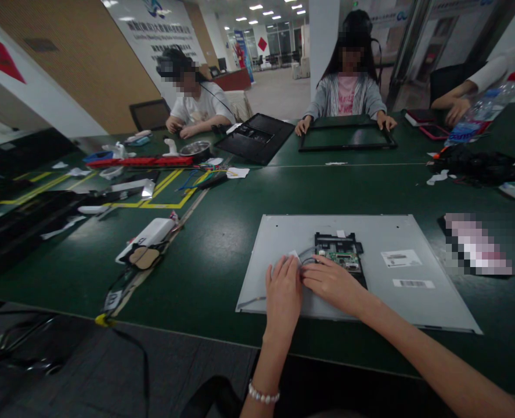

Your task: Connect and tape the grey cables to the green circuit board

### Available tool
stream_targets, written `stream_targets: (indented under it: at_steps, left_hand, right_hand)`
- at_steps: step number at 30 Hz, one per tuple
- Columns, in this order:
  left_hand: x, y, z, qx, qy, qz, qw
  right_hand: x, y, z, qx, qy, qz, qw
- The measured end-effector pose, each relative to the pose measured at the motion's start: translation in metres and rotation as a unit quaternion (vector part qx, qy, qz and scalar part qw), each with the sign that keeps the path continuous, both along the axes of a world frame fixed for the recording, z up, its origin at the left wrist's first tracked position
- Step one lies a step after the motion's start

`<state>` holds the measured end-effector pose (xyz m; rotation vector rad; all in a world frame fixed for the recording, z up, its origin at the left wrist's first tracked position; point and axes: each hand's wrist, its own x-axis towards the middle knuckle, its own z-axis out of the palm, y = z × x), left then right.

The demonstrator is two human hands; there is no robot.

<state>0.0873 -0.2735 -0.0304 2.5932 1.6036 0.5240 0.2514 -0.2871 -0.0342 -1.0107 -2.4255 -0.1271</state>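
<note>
A silver-grey display panel [383,232] lies back side up on the table in front of me. On its middle sits a black bracket [335,239] with a green circuit board [344,257]. Thin grey cables [308,253] run from the board towards my hands. My left hand [284,284] rests on the panel left of the board, fingers closed together beside a small white piece of tape [294,254]. From the right, my right hand [331,284] reaches below the board, its fingers pinched at the cables. The fingertips nearly meet and hide what lies between them.
A white power strip [150,239] lies to the left, a blurred phone-like object [477,244] to the right. Across the table a person holds a black frame [348,148]; another person sits by a black back cover [259,138]. Bottles [475,119] stand at far right.
</note>
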Motion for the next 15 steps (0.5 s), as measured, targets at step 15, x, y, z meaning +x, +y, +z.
stream_targets:
  at_steps: [15]
  left_hand:
    - [-0.0033,-0.002,-0.0039,-0.01,-0.032,-0.011,0.999]
  right_hand:
    - [0.0005,-0.0031,-0.0039,-0.015,0.0,0.005,1.0]
